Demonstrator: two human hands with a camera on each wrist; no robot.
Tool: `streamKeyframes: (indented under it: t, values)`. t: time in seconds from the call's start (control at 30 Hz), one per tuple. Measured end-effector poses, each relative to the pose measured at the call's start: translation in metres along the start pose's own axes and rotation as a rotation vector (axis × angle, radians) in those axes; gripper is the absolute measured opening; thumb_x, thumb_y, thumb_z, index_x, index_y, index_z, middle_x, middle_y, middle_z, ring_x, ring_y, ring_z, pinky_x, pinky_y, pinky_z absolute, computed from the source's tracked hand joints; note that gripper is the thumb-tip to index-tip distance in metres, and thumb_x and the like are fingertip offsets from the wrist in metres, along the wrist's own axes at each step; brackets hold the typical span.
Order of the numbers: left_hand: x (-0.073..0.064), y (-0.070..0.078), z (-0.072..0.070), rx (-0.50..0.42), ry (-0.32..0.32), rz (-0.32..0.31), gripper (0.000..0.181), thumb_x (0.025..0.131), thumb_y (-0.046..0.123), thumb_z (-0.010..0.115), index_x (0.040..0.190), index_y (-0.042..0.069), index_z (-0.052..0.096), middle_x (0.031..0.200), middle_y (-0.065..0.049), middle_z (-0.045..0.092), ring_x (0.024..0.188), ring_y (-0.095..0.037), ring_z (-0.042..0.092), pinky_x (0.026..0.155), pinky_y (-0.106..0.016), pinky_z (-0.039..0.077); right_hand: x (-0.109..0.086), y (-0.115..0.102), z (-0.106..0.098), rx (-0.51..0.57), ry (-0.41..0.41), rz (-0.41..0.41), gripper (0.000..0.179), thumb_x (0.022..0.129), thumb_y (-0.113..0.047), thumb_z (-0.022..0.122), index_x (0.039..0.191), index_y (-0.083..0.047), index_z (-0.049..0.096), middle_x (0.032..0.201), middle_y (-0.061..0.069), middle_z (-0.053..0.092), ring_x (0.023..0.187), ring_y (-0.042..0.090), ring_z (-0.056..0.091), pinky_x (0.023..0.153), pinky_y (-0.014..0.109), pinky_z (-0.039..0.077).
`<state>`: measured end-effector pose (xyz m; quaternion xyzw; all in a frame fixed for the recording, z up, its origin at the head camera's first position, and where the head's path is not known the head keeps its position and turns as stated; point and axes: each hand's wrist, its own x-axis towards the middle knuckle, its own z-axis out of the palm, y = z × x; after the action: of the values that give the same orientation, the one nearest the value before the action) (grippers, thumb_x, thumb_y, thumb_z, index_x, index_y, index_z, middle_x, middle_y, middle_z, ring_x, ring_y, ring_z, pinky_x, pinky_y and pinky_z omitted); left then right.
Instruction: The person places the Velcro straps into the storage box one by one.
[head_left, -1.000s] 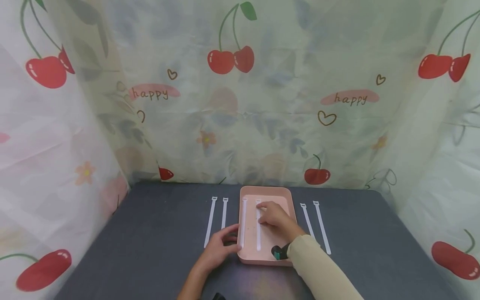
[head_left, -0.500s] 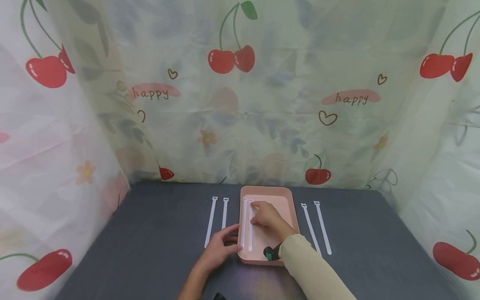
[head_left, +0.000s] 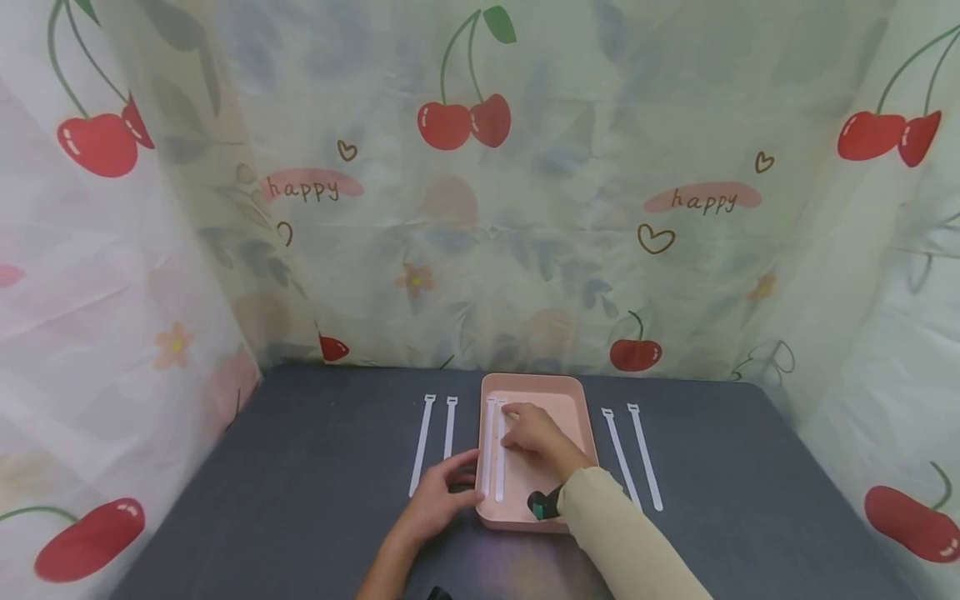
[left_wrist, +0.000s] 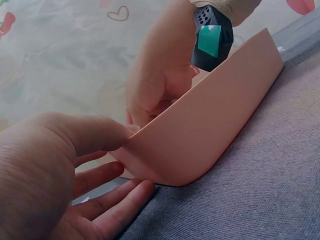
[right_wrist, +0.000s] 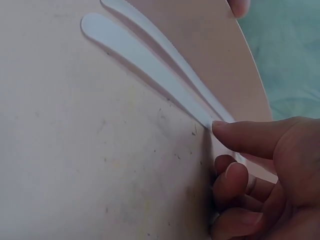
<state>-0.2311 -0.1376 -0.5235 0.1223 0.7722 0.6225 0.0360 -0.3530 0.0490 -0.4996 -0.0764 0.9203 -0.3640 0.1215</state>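
Note:
A white cable tie [right_wrist: 145,62] lies in the pink tray [head_left: 537,525], next to a second cable tie [head_left: 489,454] along the left wall. My right hand [head_left: 534,433] reaches over the tray and pinches the nearer tie close to its head end. In the right wrist view the thumb presses on the strap, and the other fingers are bent below it; the tie's head is hidden. My left hand [left_wrist: 55,165] is at the tray's near left corner, thumb at the rim, fingers fairly straight against the outer wall and base.
Left of the tray lie two more cable ties [head_left: 422,446] [head_left: 450,429], one partly behind my left hand. Two others [head_left: 621,454] [head_left: 646,458] lie on the right. A patterned curtain [head_left: 495,250] encloses the dark table [head_left: 315,467] at the back and sides.
My right hand has slid its cable tie leftward in the tray, bringing it beside the other one. Over the last half second it has stayed put. My left hand has not moved.

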Motion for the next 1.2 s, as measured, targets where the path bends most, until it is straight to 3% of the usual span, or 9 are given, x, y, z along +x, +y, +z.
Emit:
streamKeyframes:
  t: [0.17, 0.37, 0.47, 0.67, 0.9, 1.03, 1.1, 1.2]
  values:
    - [0.0, 0.0, 0.0, 0.005, -0.004, 0.007, 0.06, 0.082, 0.005, 0.072, 0.137, -0.001, 0.051, 0.131, -0.02, 0.056, 0.107, -0.032, 0.062, 0.084, -0.036, 0.051, -0.001, 0.004, -0.004, 0.027, -0.012, -0.019, 0.06, 0.078, -0.009, 0.077, 0.136, -0.01, 0.058, 0.109, 0.014, 0.06, 0.047, 0.017, 0.05, 0.046, 0.027, 0.042]
    - [0.0, 0.001, 0.001, 0.01, -0.003, -0.003, 0.06, 0.083, 0.005, 0.072, 0.138, 0.0, 0.051, 0.132, -0.02, 0.056, 0.108, -0.032, 0.061, 0.084, -0.037, 0.051, -0.005, 0.009, -0.012, 0.031, -0.029, -0.067, 0.054, 0.082, -0.011, 0.075, 0.134, -0.009, 0.059, 0.071, 0.007, 0.061, 0.047, 0.016, 0.051, 0.048, 0.027, 0.042]
    - [-0.002, 0.007, 0.002, 0.012, 0.0, -0.007, 0.059, 0.083, 0.004, 0.071, 0.138, -0.002, 0.05, 0.132, -0.022, 0.055, 0.108, -0.035, 0.061, 0.084, -0.038, 0.051, -0.012, 0.008, -0.021, 0.041, -0.044, -0.104, 0.049, 0.084, -0.011, 0.073, 0.131, -0.007, 0.061, 0.063, 0.005, 0.06, 0.049, 0.016, 0.053, 0.05, 0.027, 0.044]
    - [-0.009, 0.026, 0.002, 0.018, 0.003, -0.015, 0.058, 0.083, 0.002, 0.069, 0.137, -0.006, 0.049, 0.132, -0.026, 0.054, 0.109, -0.039, 0.059, 0.084, -0.042, 0.051, -0.024, 0.007, -0.04, 0.053, -0.043, -0.136, 0.041, 0.086, -0.009, 0.069, 0.126, -0.004, 0.063, 0.07, 0.004, 0.062, 0.054, 0.019, 0.059, 0.051, 0.031, 0.049]
    - [-0.002, 0.002, 0.0, 0.029, 0.015, 0.014, 0.06, 0.082, 0.006, 0.072, 0.137, -0.002, 0.051, 0.132, -0.021, 0.056, 0.107, -0.032, 0.062, 0.085, -0.04, 0.051, -0.027, 0.006, -0.046, 0.033, -0.035, -0.139, 0.039, 0.087, -0.011, 0.071, 0.125, -0.007, 0.064, 0.071, 0.005, 0.062, 0.056, 0.024, 0.061, 0.052, 0.036, 0.051]
    - [0.0, 0.0, 0.0, 0.008, 0.01, 0.004, 0.06, 0.082, 0.006, 0.072, 0.138, -0.002, 0.051, 0.132, -0.021, 0.055, 0.108, -0.033, 0.061, 0.086, -0.04, 0.051, -0.027, 0.006, -0.034, -0.014, -0.08, -0.195, 0.038, 0.087, -0.012, 0.07, 0.124, -0.007, 0.065, 0.06, 0.002, 0.057, 0.051, 0.015, 0.052, 0.05, 0.029, 0.045]
    - [0.0, 0.001, 0.001, 0.008, 0.005, -0.004, 0.06, 0.083, 0.006, 0.072, 0.138, -0.002, 0.05, 0.132, -0.021, 0.055, 0.109, -0.033, 0.061, 0.085, -0.037, 0.051, -0.027, 0.007, -0.027, -0.02, -0.093, -0.193, 0.042, 0.086, -0.013, 0.072, 0.127, -0.007, 0.064, 0.055, 0.001, 0.052, 0.049, 0.013, 0.048, 0.049, 0.026, 0.041]
    - [0.001, 0.001, 0.002, 0.005, -0.003, -0.016, 0.06, 0.083, 0.004, 0.071, 0.139, -0.003, 0.049, 0.133, -0.023, 0.054, 0.11, -0.035, 0.06, 0.084, -0.037, 0.051, -0.024, 0.007, -0.02, -0.02, -0.099, -0.159, 0.052, 0.084, -0.016, 0.075, 0.133, -0.008, 0.059, 0.061, 0.001, 0.054, 0.049, 0.013, 0.048, 0.049, 0.026, 0.04]
